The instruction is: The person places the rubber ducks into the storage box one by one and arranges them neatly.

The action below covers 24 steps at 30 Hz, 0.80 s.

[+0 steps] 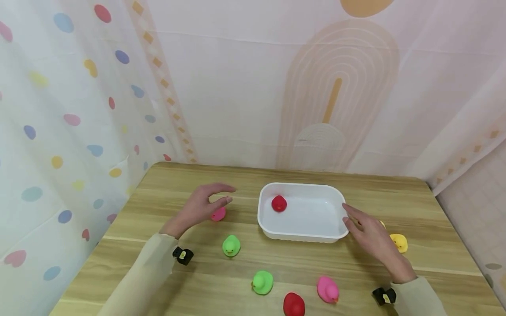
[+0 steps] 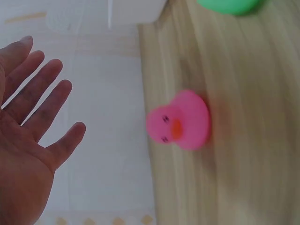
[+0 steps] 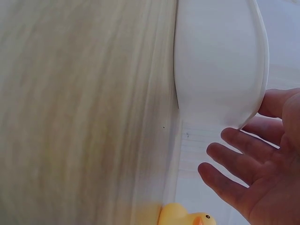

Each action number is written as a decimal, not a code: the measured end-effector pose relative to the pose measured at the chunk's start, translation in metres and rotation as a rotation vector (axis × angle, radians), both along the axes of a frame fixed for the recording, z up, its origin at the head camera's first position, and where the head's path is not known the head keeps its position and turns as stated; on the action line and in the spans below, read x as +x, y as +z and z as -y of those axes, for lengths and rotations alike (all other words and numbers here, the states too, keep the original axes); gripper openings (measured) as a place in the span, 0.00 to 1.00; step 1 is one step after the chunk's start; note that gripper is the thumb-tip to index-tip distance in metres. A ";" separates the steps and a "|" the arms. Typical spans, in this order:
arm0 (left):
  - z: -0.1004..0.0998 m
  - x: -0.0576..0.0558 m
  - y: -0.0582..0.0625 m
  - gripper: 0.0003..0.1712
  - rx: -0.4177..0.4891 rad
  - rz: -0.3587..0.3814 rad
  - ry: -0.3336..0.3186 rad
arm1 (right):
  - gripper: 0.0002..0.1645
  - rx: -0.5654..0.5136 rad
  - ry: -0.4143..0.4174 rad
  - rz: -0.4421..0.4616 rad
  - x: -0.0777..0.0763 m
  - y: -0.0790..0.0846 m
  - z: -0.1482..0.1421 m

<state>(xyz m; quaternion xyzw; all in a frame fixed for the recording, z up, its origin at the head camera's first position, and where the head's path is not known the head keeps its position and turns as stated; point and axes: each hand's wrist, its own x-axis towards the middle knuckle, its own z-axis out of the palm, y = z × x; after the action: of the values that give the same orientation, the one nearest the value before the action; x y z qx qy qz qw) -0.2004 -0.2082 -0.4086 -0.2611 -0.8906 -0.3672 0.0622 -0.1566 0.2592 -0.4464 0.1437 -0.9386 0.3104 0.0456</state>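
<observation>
My left hand [image 1: 200,205] hovers over the table's left side, fingers spread and slightly bent, holding nothing. Just below it a pink rubber duck [image 1: 218,214] is partly covered in the head view; the left wrist view shows the whole duck [image 2: 180,122] apart from the hand. At the right end of a white plastic tub [image 1: 302,237] is my right hand [image 1: 369,232], its thumb and forefinger tips right at the rim. In the right wrist view the other fingers [image 3: 234,161] extend loosely beside the tub wall [image 3: 218,61]. A red duck [image 1: 279,203] sits inside the tub.
Two green ducks [image 1: 231,245], another pink duck [image 1: 328,289] and a red duck [image 1: 294,304] lie on the wooden table [image 1: 221,285] in front of the tub. A yellow duck [image 1: 399,242] is beside my right hand. Patterned curtains [image 1: 237,87] hang behind the table.
</observation>
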 end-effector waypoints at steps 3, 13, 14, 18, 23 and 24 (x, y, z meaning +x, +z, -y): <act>0.010 0.002 -0.004 0.18 0.001 0.022 0.008 | 0.29 0.000 -0.002 0.004 0.000 -0.001 0.000; 0.033 0.006 -0.019 0.20 0.022 0.152 0.052 | 0.29 -0.005 0.000 0.009 0.000 0.000 0.000; 0.036 0.005 -0.021 0.21 0.030 0.170 0.060 | 0.29 -0.005 0.000 0.010 0.000 0.000 0.000; 0.045 0.001 -0.031 0.22 0.053 0.246 0.073 | 0.29 -0.003 0.001 0.010 -0.002 0.000 0.000; 0.054 -0.004 -0.042 0.24 0.048 0.336 0.058 | 0.29 -0.006 0.003 0.006 -0.003 -0.001 -0.002; 0.055 -0.005 -0.045 0.23 0.041 0.353 0.057 | 0.29 -0.007 0.004 0.007 -0.002 -0.002 -0.002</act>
<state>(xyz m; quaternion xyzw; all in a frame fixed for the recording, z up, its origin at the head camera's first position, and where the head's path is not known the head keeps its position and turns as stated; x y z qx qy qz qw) -0.2050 -0.2631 -0.4532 -0.1657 -0.8871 -0.4233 -0.0795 -0.1587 0.2612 -0.4483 0.1445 -0.9373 0.3142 0.0423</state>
